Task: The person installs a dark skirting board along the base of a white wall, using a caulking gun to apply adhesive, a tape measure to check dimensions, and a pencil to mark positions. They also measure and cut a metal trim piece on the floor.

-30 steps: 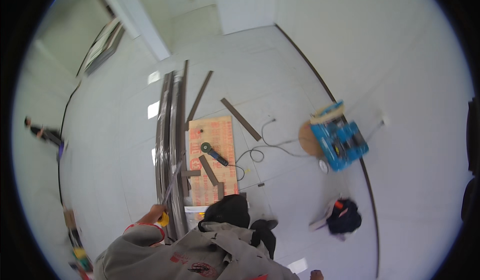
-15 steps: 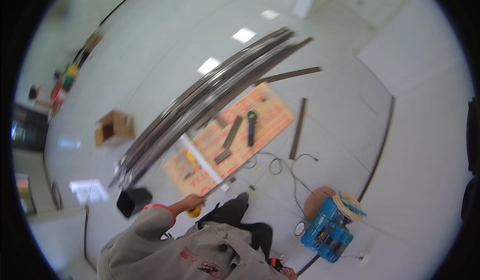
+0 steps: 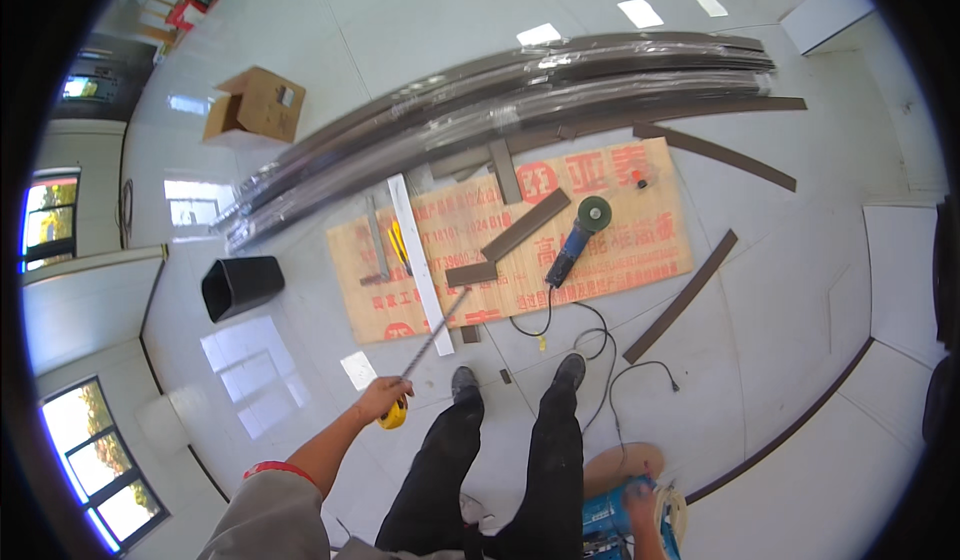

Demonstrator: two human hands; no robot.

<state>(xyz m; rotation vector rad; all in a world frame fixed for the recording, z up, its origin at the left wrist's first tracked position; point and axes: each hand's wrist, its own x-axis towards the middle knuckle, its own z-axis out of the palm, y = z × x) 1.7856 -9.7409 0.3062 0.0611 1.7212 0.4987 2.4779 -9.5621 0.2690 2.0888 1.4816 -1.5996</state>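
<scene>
My left hand [image 3: 382, 398] is closed around a yellow tape measure [image 3: 394, 416]. A thin grey strip, seemingly its drawn-out blade [image 3: 436, 334], slants up from that hand towards a short brown offcut [image 3: 471, 275] on the board. At the lower right, my right hand [image 3: 641, 500] appears over the blue air compressor [image 3: 604, 512]. Motion smears its fingers, so whether they hold anything is unclear. An angle grinder [image 3: 573, 245] with a blue-black body lies on the printed board [image 3: 640, 250], beside a longer brown strip piece [image 3: 526, 224].
Long plastic-wrapped brown profiles [image 3: 480, 105] stretch across the floor behind the board. A white bar [image 3: 419, 265] crosses its left part. Loose brown strips [image 3: 682, 295] lie at the right, near a black cable [image 3: 608, 345]. A black bin [image 3: 243, 288] and a cardboard box [image 3: 262, 105] stand left.
The view has turned and shifted, bringing both legs and the whole board into sight. My right hand has moved from the lower edge beside my body to over the compressor. My left still holds the tape measure.
</scene>
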